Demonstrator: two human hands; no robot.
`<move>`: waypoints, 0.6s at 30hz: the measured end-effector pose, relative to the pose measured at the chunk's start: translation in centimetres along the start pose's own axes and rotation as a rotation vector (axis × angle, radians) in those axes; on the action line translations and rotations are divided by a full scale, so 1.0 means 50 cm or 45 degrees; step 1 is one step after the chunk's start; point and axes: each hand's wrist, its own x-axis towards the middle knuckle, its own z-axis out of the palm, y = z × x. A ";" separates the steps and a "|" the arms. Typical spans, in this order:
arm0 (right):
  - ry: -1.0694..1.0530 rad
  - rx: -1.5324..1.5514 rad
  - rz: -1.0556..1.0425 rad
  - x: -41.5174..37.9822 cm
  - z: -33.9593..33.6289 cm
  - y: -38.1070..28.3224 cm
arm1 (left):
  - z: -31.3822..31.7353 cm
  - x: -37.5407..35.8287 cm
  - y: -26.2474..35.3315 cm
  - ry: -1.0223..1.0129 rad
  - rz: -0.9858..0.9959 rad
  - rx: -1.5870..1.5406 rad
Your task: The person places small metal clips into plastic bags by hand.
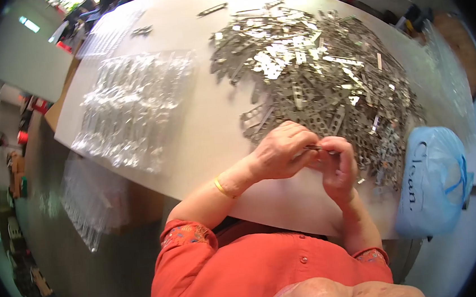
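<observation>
My left hand (pixel 284 151), with a yellow bracelet at its wrist, is closed in a pinch at the near edge of the metal pile. Its fingertips meet those of my right hand (pixel 339 168) on a small thin metal piece (pixel 313 147). Fingers hide most of that piece, so its full shape does not show. Just beyond both hands spreads a large heap of flat perforated metal strips (pixel 322 79), many of them shiny. Some strips with round holes lie right beside my left hand.
Clear plastic trays (pixel 132 109) lie on the white table (pixel 212 117) at left; another plastic tray (pixel 92 201) sits below the edge. A blue bag (pixel 430 182) marked "Clean." stands at right. Loose metal strips (pixel 213 9) lie at the back.
</observation>
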 end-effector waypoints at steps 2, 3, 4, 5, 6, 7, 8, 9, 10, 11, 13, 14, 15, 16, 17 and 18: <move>-0.006 0.012 0.026 0.001 0.002 -0.006 | 0.001 -0.004 -0.004 -0.052 0.003 0.096; -0.004 0.016 0.016 0.004 0.002 -0.008 | 0.002 -0.006 -0.005 -0.081 -0.024 0.083; -0.002 0.022 0.006 0.006 0.003 -0.010 | 0.003 -0.011 -0.005 -0.111 -0.051 0.073; -0.001 0.016 -0.023 0.007 0.003 -0.010 | 0.004 -0.010 -0.002 -0.121 -0.060 0.090; 0.000 0.011 -0.055 0.008 0.002 -0.009 | 0.005 -0.007 0.003 -0.131 -0.067 0.112; -0.013 -0.057 -0.099 0.012 0.001 -0.009 | 0.005 -0.004 0.005 -0.156 -0.062 0.110; -0.016 -0.029 -0.069 0.010 0.001 -0.012 | 0.003 -0.003 0.007 -0.200 -0.082 0.120; -0.023 -0.008 -0.047 0.011 0.000 -0.015 | 0.002 -0.002 0.007 -0.246 -0.096 0.127; 0.020 0.080 -0.009 0.004 0.008 -0.005 | 0.004 -0.001 0.006 -0.256 -0.104 0.142; 0.028 0.086 0.000 0.001 0.009 0.000 | 0.008 -0.001 0.003 -0.230 -0.068 0.149; 0.024 0.077 0.016 -0.002 0.005 0.009 | 0.009 0.000 0.007 -0.273 -0.138 0.136; -0.001 0.051 0.004 -0.001 0.000 0.009 | 0.008 -0.001 0.010 -0.304 -0.193 0.142; 0.020 0.022 0.001 0.002 -0.002 0.008 | 0.010 -0.004 0.010 -0.312 -0.164 0.123; 0.023 -0.012 -0.042 0.007 -0.005 0.005 | 0.012 -0.006 0.009 -0.294 -0.213 0.108; 0.021 -0.044 -0.085 0.011 -0.007 0.002 | 0.014 -0.007 0.008 -0.274 -0.265 0.094; 0.032 -0.065 -0.092 0.015 -0.006 -0.001 | 0.015 -0.009 0.007 -0.276 -0.242 0.084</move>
